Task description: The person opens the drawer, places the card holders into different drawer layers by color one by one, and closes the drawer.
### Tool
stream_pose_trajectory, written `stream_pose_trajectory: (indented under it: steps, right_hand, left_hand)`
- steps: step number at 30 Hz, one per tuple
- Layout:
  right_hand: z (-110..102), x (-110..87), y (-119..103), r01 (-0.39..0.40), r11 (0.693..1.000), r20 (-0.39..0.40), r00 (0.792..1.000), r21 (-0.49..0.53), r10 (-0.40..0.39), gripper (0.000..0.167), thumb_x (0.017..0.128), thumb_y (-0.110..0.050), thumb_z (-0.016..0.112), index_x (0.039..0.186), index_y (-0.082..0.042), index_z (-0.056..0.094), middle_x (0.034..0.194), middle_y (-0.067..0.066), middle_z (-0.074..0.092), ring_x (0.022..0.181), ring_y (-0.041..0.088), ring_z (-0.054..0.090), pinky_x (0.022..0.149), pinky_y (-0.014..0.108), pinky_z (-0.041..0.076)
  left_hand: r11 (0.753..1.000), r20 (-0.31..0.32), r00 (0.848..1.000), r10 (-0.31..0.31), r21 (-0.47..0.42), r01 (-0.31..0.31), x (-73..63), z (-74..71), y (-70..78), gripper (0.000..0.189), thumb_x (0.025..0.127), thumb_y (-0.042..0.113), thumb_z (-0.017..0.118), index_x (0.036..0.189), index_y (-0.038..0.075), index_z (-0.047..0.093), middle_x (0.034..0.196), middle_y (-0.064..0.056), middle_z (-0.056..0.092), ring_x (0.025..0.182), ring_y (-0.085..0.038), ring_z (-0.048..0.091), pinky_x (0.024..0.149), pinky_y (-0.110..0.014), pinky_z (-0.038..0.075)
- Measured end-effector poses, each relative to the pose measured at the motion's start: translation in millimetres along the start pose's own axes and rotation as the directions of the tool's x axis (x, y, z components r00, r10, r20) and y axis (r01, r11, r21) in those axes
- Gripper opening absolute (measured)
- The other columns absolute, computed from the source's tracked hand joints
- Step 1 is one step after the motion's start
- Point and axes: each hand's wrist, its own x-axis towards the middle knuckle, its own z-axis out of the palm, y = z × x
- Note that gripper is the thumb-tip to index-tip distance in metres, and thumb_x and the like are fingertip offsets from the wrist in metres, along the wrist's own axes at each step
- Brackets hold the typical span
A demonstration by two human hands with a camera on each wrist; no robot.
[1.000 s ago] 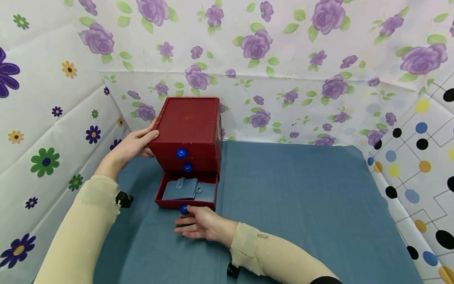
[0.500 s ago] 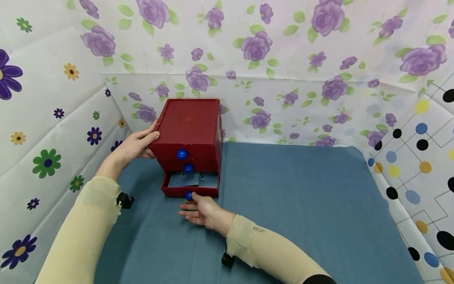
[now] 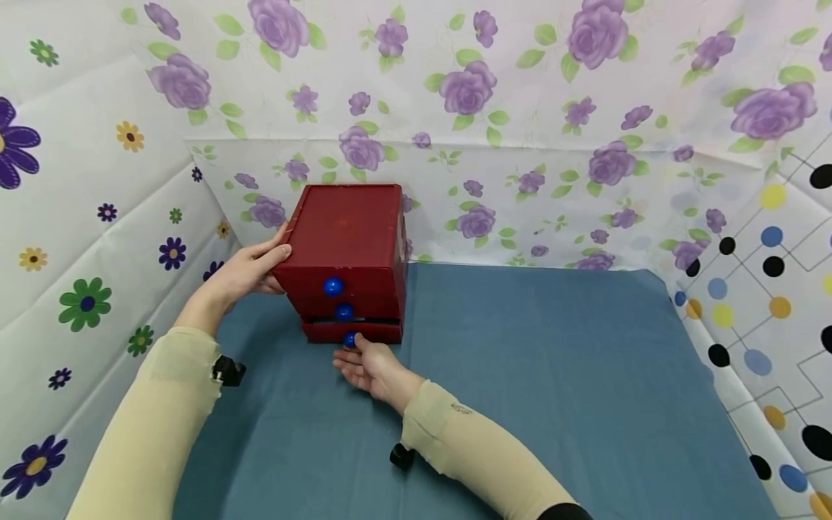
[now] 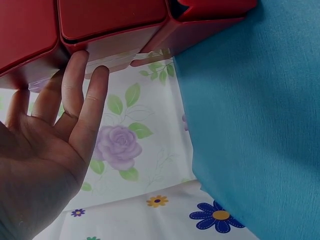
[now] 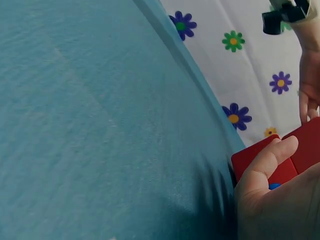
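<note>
A red drawer box (image 3: 344,225) stands on the blue cloth, with blue round knobs down its front. Its bottom drawer (image 3: 325,333) sticks out slightly, leaving a narrow dark gap above. My right hand (image 3: 377,372) is at the front, its thumb against the lowest blue knob (image 3: 349,339) and the other fingers extended below. In the right wrist view, that thumb (image 5: 270,160) lies before the red front. My left hand (image 3: 242,278) steadies the box's left side, thumb at the top edge; the left wrist view shows straight fingers (image 4: 92,105) touching the side. The drawer's contents are hidden.
Blue cloth (image 3: 533,375) covers the table and extends to the right of the box. A rose-patterned sheet (image 3: 520,94) hangs close behind, a flower-printed one (image 3: 130,217) at the left, and a dotted one (image 3: 773,260) at the right.
The bottom drawer has slid inward from well out to nearly flush, hiding the blue-grey snap-tab wallets inside. My right hand moved forward with its knob; my left hand stayed on the box.
</note>
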Motion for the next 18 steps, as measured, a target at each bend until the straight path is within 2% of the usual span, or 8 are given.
stream_pose_trajectory:
  steps: [4,8,11,13,16,18]
  right_hand:
    - [3,6.8,-3,0.031,0.999,-0.025,0.999,0.026,-0.031,0.045,0.118,-0.034,0.044,0.137,0.004,0.058,0.118,0.012,0.075,0.088,0.012,0.071,0.067,0.019,0.057]
    - [0,9.4,-8,0.053,0.998,-0.051,0.997,0.031,-0.052,0.048,0.118,-0.035,0.043,0.141,0.005,0.056,0.115,0.01,0.075,0.087,0.011,0.07,0.067,0.019,0.057]
    - [-4,5.0,-10,0.067,0.998,-0.035,0.997,-0.024,-0.067,0.055,0.118,-0.037,0.043,0.152,0.006,0.049,0.122,0.011,0.075,0.094,0.014,0.073,0.072,0.023,0.06]
    - [-9,-2.0,-13,0.085,0.991,0.003,0.996,-0.102,-0.085,0.061,0.118,-0.039,0.043,0.16,0.005,0.04,0.128,0.014,0.074,0.102,0.019,0.075,0.08,0.028,0.062]
    - [-23,-21.7,-20,0.146,0.952,0.09,0.988,-0.269,-0.126,0.067,0.117,-0.041,0.044,0.166,0.002,0.03,0.137,0.017,0.07,0.114,0.029,0.074,0.089,0.037,0.062]
    - [-37,-40.4,-26,0.213,0.897,0.148,0.975,-0.389,-0.167,0.068,0.116,-0.044,0.044,0.168,-0.002,0.031,0.141,0.018,0.067,0.118,0.032,0.071,0.092,0.041,0.061]
  left_hand:
    - [1.0,-0.002,1.0,0.001,0.005,-0.001,2.6,0.4,1.6,0.069,0.112,0.055,0.049,0.169,0.043,0.011,0.164,-0.029,0.041,0.082,-0.018,0.076,0.086,-0.037,0.063]
    - [1.0,0.011,1.0,0.017,0.014,-0.017,9.6,4.5,5.8,0.07,0.111,0.057,0.049,0.168,0.045,0.011,0.167,-0.026,0.036,0.082,-0.019,0.076,0.085,-0.036,0.063]
    - [1.0,-0.005,1.0,0.026,0.007,-0.026,9.6,6.4,6.3,0.07,0.111,0.056,0.048,0.17,0.039,0.015,0.156,-0.027,0.051,0.083,-0.019,0.076,0.084,-0.034,0.063]
    - [0.999,-0.023,0.999,0.043,0.005,-0.043,5.9,6.8,4.7,0.07,0.112,0.056,0.045,0.172,0.025,0.025,0.138,-0.025,0.065,0.084,-0.018,0.075,0.084,-0.032,0.062]
    - [0.994,-0.041,0.993,0.107,0.027,-0.106,-7.7,7.0,-2.5,0.071,0.115,0.056,0.033,0.17,0.012,0.032,0.133,-0.019,0.068,0.1,-0.018,0.073,0.089,-0.035,0.061]
    - [0.986,-0.053,0.986,0.157,0.063,-0.154,-22.7,6.7,-11.8,0.071,0.116,0.055,0.023,0.171,0.011,0.03,0.145,-0.019,0.062,0.12,-0.023,0.067,0.096,-0.041,0.059]
